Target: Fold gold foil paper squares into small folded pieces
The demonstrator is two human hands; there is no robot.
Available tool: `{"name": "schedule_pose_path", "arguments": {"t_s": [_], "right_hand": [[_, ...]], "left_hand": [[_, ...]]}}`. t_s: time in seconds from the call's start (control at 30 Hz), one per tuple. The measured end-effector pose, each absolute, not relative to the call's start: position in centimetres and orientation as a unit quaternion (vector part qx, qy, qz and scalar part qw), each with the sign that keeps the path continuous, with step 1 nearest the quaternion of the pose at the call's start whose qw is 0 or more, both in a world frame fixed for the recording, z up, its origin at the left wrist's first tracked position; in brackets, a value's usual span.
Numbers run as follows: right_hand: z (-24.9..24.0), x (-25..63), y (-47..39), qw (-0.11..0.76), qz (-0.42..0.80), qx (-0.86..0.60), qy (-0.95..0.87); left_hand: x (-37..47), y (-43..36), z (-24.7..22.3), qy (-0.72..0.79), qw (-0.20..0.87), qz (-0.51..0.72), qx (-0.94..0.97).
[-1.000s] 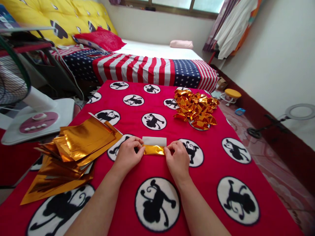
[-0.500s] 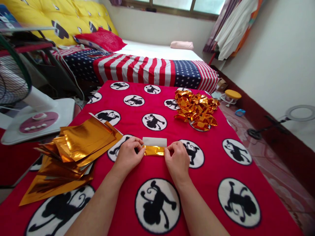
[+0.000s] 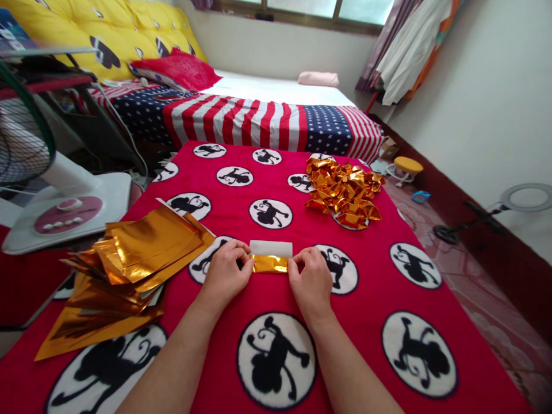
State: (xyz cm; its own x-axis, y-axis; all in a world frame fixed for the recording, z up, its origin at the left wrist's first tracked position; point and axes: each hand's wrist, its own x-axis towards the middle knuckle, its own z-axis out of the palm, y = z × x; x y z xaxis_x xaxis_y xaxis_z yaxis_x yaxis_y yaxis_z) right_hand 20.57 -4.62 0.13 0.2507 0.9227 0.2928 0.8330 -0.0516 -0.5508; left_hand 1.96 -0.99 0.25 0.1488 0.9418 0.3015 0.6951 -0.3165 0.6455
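Note:
A sheet of gold foil paper [image 3: 271,264] lies in front of me, its near part folded over so the gold side faces up and a pale strip of its back shows beyond. My left hand [image 3: 228,271] pinches the left end of the fold between thumb and fingers. At the opposite end, my right hand [image 3: 311,278] pinches the fold the same way. To the left is a loose stack of flat gold foil sheets [image 3: 150,247]. Several folded gold foil pieces [image 3: 345,190] are heaped at the far right of the table.
The red tablecloth [image 3: 215,362] carries black monkey figures in white circles. A fan [image 3: 81,201] stands at the left edge. Behind the table is a bed [image 3: 259,118] with a red pillow [image 3: 181,69]. A yellow stool [image 3: 407,165] is on the floor to the right.

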Motion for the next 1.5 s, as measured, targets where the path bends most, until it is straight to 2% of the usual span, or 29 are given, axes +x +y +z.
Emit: {"name": "schedule_pose_path", "arguments": {"t_s": [0.3, 0.53, 0.73, 1.07, 1.5], "right_hand": [[0.2, 20.6, -4.5, 0.317, 0.078, -0.733, -0.597], [0.1, 20.7, -4.5, 0.33, 0.085, -0.731, -0.591], [0.1, 20.7, -4.7, 0.34, 0.086, -0.731, -0.585], [-0.1, 21.0, -5.4, 0.396, 0.104, -0.693, -0.594], [-0.3, 20.9, -5.2, 0.379, 0.089, -0.706, -0.592]], "left_hand": [[2.1, -1.2, 0.4, 0.571, 0.153, 0.336, 0.733], [2.0, -1.4, 0.0, 0.57, 0.181, 0.335, 0.728], [2.5, -1.5, 0.0, 0.595, 0.143, 0.318, 0.724], [3.0, -1.8, 0.2, 0.607, 0.127, 0.31, 0.72], [2.9, -1.8, 0.0, 0.606, 0.118, 0.311, 0.723]]}}
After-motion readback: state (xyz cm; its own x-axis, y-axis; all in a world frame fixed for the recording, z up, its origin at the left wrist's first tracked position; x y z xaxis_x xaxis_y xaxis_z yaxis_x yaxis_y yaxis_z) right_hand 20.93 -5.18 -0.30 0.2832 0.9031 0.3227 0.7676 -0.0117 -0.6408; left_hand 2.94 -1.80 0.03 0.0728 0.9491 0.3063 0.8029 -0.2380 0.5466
